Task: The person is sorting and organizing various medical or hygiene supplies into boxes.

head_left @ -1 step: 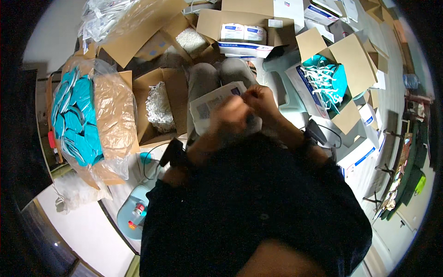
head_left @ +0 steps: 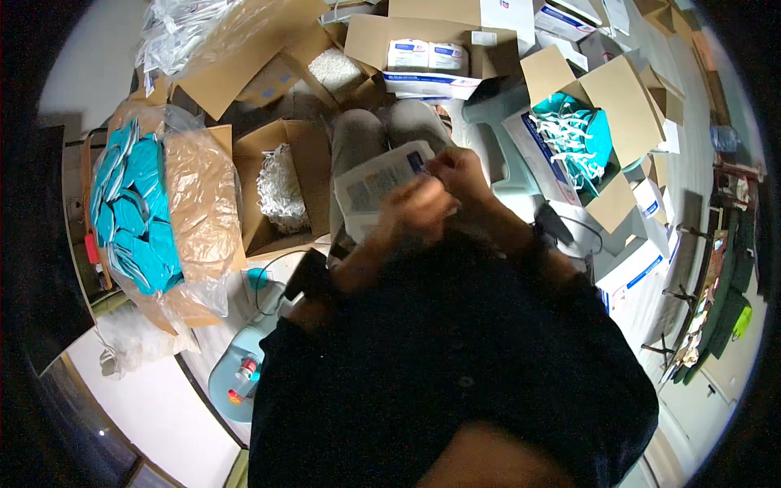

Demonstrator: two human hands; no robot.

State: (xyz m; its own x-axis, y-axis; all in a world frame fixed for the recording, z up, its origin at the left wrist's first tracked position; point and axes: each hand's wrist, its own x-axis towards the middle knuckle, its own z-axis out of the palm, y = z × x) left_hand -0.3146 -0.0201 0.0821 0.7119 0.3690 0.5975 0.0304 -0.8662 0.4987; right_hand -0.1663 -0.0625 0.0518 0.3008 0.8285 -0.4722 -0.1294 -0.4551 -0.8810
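A flat white packet (head_left: 355, 203) with a grey printed panel and a blue corner lies across my lap. Over its right-hand end, my two hands meet close together. My left hand (head_left: 419, 205) has its fingers curled in and looks slightly smeared. My right hand (head_left: 461, 173) is closed in a pinch beside the packet's blue corner. Whatever sits between the fingers of either hand is too small or too hidden to name, and I cannot tell whether they grip the packet's edge.
Left of my knees, a carton (head_left: 303, 175) holds white cords (head_left: 281, 191). Farther left, a plastic-lined box contains teal face masks (head_left: 134, 207). Ahead stands an open carton with white packs (head_left: 427, 57). To the right, a box (head_left: 541, 167) of teal masks is beside a pale stool (head_left: 508, 150).
My left hand has shifted a little to the right and down, uncovering more of the packet's printed panel. My right hand stays almost in place.
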